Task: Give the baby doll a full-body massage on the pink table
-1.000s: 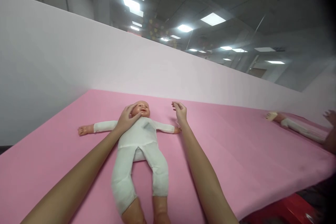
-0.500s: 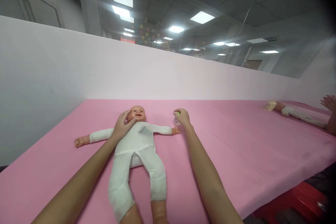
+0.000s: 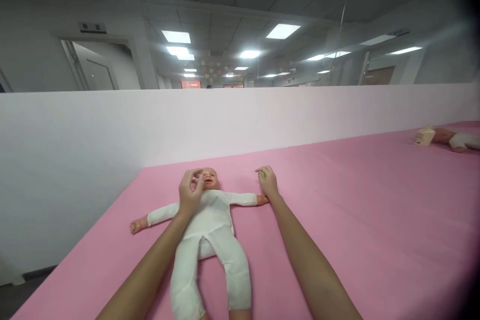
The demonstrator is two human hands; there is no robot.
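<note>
**Baby doll on its back, my hands at its head and arm**

The baby doll lies face up on the pink table cover, arms spread wide, in a white cloth suit with bare hands and a smiling plastic face. My left hand rests on the near side of its head, fingers loosely curled against the cheek, gripping nothing. My right hand sits just beside the doll's outstretched hand, closed around a small green object, too hidden to name. A white partition runs behind the table. Far right, well apart, lies another doll beside a pale bottle
</note>
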